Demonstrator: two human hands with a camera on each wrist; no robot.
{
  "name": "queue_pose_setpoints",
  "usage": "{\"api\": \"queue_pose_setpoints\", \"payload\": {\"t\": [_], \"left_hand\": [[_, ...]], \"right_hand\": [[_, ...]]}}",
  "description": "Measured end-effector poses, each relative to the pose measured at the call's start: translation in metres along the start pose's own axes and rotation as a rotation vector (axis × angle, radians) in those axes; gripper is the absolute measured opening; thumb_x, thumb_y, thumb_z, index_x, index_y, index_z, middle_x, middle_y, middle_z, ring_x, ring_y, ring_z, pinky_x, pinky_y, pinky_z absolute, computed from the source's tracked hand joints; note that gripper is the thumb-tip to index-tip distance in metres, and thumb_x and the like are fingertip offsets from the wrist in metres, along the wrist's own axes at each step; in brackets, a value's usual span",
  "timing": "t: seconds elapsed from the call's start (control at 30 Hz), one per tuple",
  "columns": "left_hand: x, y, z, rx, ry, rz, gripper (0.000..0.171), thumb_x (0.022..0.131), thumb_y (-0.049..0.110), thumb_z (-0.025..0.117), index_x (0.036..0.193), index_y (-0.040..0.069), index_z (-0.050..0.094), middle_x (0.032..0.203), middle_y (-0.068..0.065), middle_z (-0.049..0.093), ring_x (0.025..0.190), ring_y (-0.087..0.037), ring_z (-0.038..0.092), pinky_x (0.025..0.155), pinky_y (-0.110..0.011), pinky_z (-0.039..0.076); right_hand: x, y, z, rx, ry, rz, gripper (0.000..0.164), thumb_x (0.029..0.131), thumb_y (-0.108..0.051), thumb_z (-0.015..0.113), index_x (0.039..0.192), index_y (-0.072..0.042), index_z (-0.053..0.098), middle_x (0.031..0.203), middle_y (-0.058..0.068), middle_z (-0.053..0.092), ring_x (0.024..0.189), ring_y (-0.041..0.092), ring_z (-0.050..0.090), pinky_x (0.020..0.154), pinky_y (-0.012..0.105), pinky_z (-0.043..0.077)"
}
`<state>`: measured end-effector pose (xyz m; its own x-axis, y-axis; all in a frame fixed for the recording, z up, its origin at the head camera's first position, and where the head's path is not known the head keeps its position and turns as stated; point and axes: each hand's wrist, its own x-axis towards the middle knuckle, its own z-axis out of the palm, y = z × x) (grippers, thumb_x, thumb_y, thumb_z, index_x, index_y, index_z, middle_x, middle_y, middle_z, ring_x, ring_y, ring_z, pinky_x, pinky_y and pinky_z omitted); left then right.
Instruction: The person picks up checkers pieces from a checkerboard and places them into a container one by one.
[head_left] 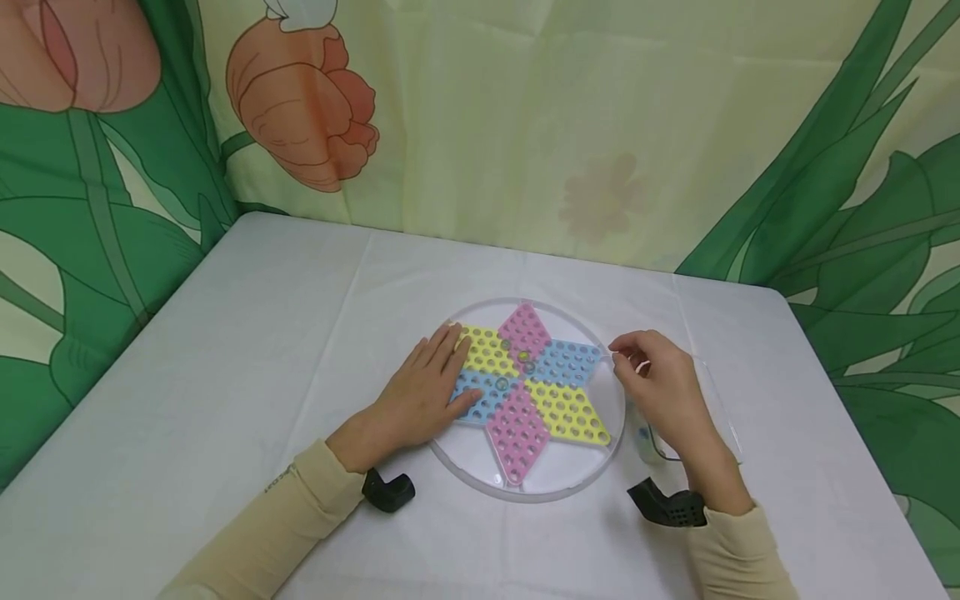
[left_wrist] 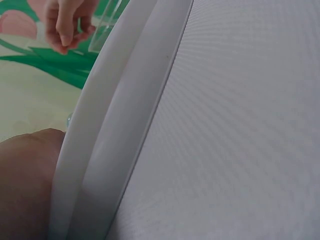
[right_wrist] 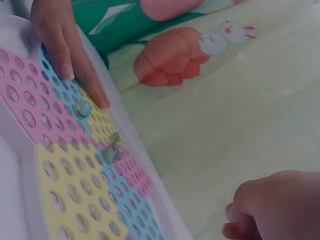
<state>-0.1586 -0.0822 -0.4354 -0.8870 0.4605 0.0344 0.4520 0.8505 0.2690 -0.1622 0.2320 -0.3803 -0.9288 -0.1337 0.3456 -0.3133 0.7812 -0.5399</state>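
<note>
A round white Chinese checkers board [head_left: 517, 492] lies on the table, its star made of pink, yellow and blue perforated sections. My left hand [head_left: 427, 392] rests on its left side, fingers straight over the yellow and blue sections. Several glass marbles sit near the star's middle, among them a bluish marble [right_wrist: 83, 108] and a clear marble [right_wrist: 113, 153]. My right hand [head_left: 663, 387] hovers beside the board's right rim with bent fingers, thumb and index tips close together. I cannot tell whether a marble is between them.
Partly behind the right hand and wrist, a clear plastic box [head_left: 723, 417] stands right of the board, with a few marbles [head_left: 643, 433] at its left end. A white cloth covers the table [head_left: 300, 292]. A flower-printed curtain [head_left: 480, 125] hangs behind it.
</note>
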Motion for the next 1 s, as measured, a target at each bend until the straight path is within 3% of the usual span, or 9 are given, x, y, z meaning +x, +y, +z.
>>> {"api": "queue_pose_setpoints", "payload": {"t": [0.17, 0.33, 0.77, 1.0], "left_hand": [[0.000, 0.000, 0.000, 0.001, 0.004, 0.001, 0.077, 0.103, 0.051, 0.039, 0.158, 0.001, 0.015, 0.167, -0.018, 0.006, 0.156, -0.031, 0.002, 0.125, -0.050, 0.012], [0.002, 0.000, 0.001, -0.001, -0.011, -0.003, 0.078, 0.103, 0.053, 0.037, 0.158, 0.003, 0.014, 0.167, -0.016, 0.003, 0.156, -0.029, -0.001, 0.125, -0.049, 0.010], [0.002, 0.000, 0.001, 0.011, 0.000, 0.003, 0.078, 0.103, 0.052, 0.038, 0.158, 0.002, 0.015, 0.167, -0.017, 0.004, 0.156, -0.031, 0.001, 0.125, -0.050, 0.011], [0.002, 0.000, 0.001, 0.010, 0.004, 0.000, 0.078, 0.103, 0.052, 0.039, 0.158, 0.002, 0.015, 0.167, -0.017, 0.005, 0.156, -0.031, 0.001, 0.125, -0.051, 0.011]], "right_hand": [[0.000, -0.004, 0.009, 0.024, 0.023, -0.058, 0.014, 0.089, 0.003, 0.061, 0.099, -0.004, 0.068, 0.090, 0.006, 0.064, 0.079, 0.013, 0.052, 0.066, 0.016, 0.045], [-0.001, -0.010, 0.022, 0.020, -0.037, -0.104, 0.012, 0.089, 0.003, 0.061, 0.096, -0.002, 0.069, 0.090, 0.006, 0.065, 0.078, 0.013, 0.053, 0.065, 0.022, 0.048], [-0.003, -0.013, 0.040, 0.044, -0.172, -0.081, 0.009, 0.092, -0.002, 0.064, 0.099, -0.003, 0.069, 0.089, 0.005, 0.061, 0.075, 0.014, 0.051, 0.065, 0.021, 0.047], [-0.003, -0.014, 0.046, 0.039, -0.191, -0.074, 0.009, 0.092, -0.003, 0.064, 0.100, -0.004, 0.069, 0.090, 0.005, 0.062, 0.074, 0.013, 0.052, 0.064, 0.022, 0.048]]}}
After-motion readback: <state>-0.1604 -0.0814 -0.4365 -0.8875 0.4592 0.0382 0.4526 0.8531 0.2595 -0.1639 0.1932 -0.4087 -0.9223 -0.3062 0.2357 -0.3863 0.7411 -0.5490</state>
